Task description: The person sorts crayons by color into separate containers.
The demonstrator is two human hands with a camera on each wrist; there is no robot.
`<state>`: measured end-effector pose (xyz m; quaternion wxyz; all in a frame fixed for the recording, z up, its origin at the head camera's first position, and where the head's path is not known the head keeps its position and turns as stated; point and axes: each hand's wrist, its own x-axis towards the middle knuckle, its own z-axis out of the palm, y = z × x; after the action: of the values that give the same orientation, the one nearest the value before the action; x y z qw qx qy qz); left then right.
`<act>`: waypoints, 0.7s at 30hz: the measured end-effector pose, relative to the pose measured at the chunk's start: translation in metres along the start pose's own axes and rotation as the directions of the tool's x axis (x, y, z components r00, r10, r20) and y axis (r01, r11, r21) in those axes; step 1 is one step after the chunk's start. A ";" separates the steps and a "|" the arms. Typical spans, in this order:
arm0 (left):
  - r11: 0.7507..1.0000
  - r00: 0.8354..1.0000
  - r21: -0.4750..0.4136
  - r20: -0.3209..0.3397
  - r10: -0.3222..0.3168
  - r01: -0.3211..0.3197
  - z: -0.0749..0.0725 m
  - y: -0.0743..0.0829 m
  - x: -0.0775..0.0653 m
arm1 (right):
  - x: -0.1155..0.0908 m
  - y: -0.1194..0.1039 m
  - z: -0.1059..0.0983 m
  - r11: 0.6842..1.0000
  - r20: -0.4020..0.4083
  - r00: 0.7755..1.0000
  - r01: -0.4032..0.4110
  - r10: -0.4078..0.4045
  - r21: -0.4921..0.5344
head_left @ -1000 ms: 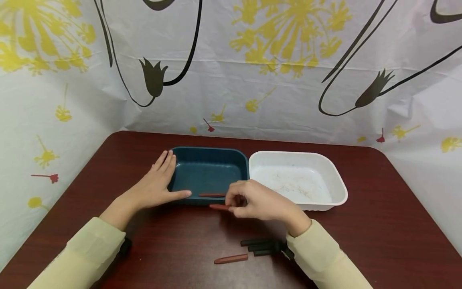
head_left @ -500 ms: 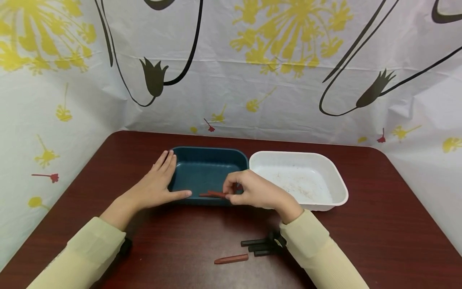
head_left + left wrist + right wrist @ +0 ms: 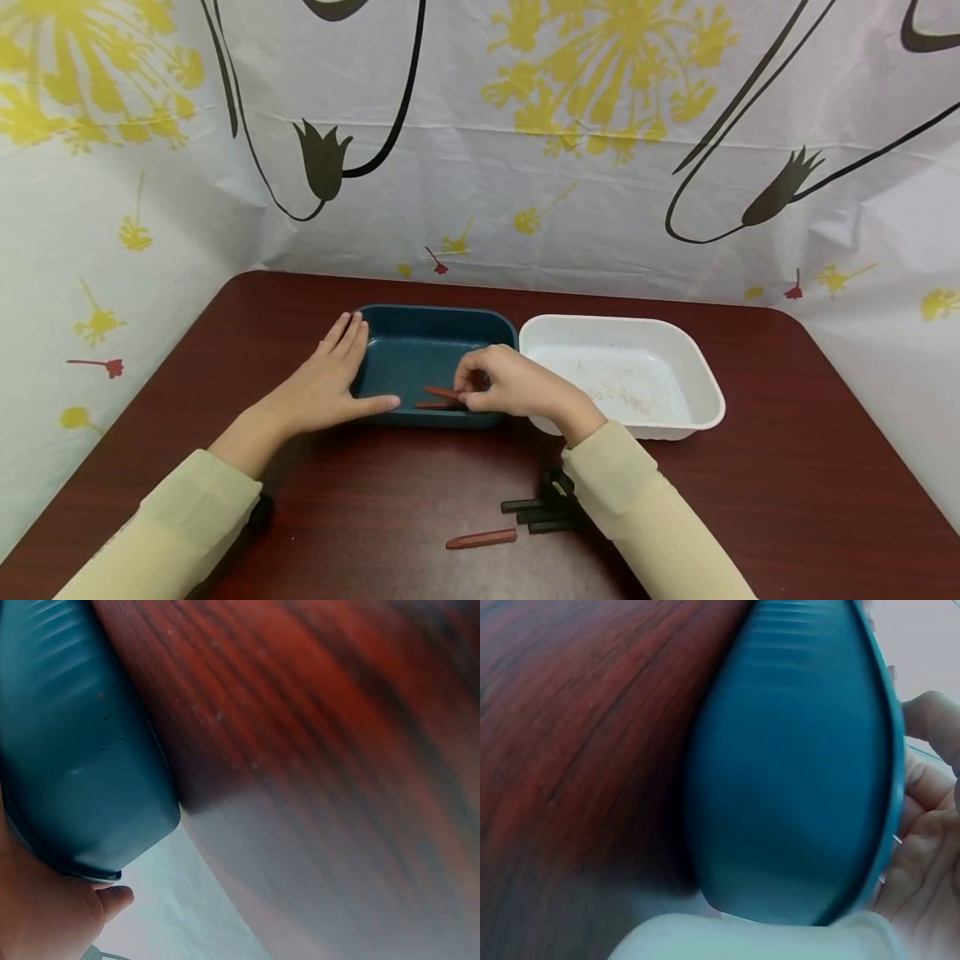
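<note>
With straight fingers my left hand (image 3: 326,379) rests on the left rim of a dark blue plastic tray (image 3: 438,312), its thumb along the front edge. Over the tray's front right part, my right hand (image 3: 513,383) pinches a reddish-brown crayon-like stick (image 3: 440,391) between thumb and fingers. A second reddish-brown stick (image 3: 431,406) lies inside along the front wall, just below the held one. In the left wrist view the tray's outer wall (image 3: 90,757) shows beside my hand (image 3: 45,915). The right wrist view shows the same tray (image 3: 795,765) with my fingers (image 3: 934,724) past its rim.
A white tray (image 3: 693,417) with brownish specks stands against the blue tray's right side. On the dark red wooden table (image 3: 360,517) in front lie another reddish-brown stick (image 3: 481,539) and several black sticks (image 3: 551,527), partly under my right forearm. A patterned sheet (image 3: 450,167) hangs behind.
My right hand has moved from in front of the tray's front rim, up and slightly left, carrying the stick over the tray. The left hand stays put.
</note>
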<state>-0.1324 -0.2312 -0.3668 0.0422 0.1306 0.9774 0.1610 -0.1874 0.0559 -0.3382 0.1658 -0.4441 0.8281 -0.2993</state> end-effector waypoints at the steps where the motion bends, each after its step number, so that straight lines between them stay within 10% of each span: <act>1: 1.000 1.000 0.000 0.000 -0.001 0.001 0.000 0.000 0.000 | 0.002 0.001 0.000 1.000 0.005 1.000 -0.004 0.004 -0.009; 21: 1.000 1.000 0.005 -0.006 0.005 -0.005 0.000 0.000 0.000 | 0.027 0.003 0.010 0.960 0.093 0.989 -0.088 0.117 -0.264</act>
<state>-0.1325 -0.2313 -0.3671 0.0387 0.1329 0.9775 0.1592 -0.1990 0.0312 -0.3479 0.1660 -0.4339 0.8719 -0.1548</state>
